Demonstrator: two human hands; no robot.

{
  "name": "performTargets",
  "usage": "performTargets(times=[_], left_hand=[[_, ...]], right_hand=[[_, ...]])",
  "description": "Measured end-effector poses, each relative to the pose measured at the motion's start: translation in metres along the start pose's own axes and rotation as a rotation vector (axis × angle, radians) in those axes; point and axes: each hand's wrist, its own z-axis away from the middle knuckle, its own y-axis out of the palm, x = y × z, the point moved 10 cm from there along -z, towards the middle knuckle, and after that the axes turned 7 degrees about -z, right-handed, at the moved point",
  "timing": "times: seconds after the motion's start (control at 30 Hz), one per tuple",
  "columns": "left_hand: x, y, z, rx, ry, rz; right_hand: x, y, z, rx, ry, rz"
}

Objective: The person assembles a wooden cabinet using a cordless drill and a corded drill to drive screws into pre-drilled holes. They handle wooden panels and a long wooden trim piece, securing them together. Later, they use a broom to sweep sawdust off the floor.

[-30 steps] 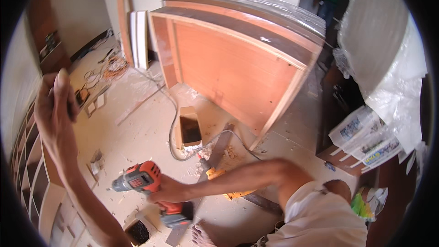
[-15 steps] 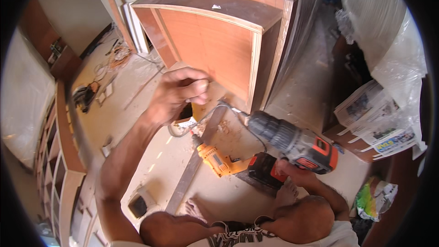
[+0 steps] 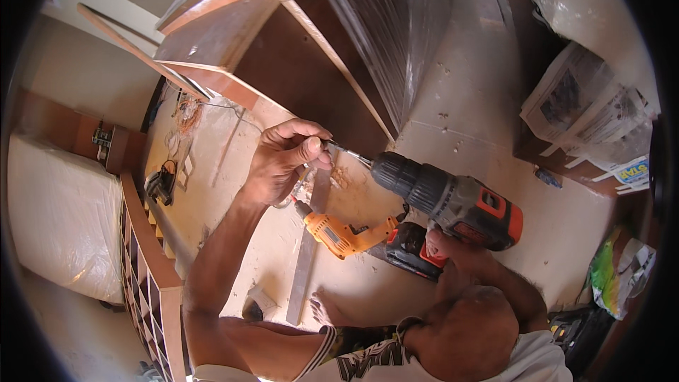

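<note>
My right hand (image 3: 449,244) is wrapped round the handle of a black and orange cordless drill (image 3: 453,201), whose chuck points left. A slim metal bit (image 3: 355,155) sticks out of the chuck. At its tip, my left hand (image 3: 290,159) pinches a small dark piece (image 3: 327,144) between thumb and fingers; it is too small to name. Below the left hand, a yellow corded drill (image 3: 343,235) lies on the floor, apart from both hands. The cordless drill's battery hangs just right of it.
A wooden cabinet (image 3: 240,28) with plastic-wrapped panels stands ahead. At left are a slatted wooden frame (image 3: 152,276) and a wrapped block (image 3: 64,212). A long wooden strip (image 3: 304,269), shavings (image 3: 343,178) and a power tool (image 3: 161,182) lie on the floor; a paper-covered box (image 3: 580,120) stands right.
The cordless drill's bit now meets the small piece in my left fingers. My left hand has moved slightly right and down. The view has turned, so the cabinet shows more from its side.
</note>
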Motion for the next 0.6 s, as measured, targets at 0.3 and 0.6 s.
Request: performTargets(times=[0.3, 0.6], left_hand=[[0.108, 0.003, 0.008, 0.017, -0.38, -0.209], [0.221, 0.025, -0.018, 0.067, -0.497, -0.199]], right_hand=[[-0.06, -0.052, -0.007, 0.0, 0.005, -0.042], [-0.106, -0.082, -0.007, -0.099, 0.161, -0.422]])
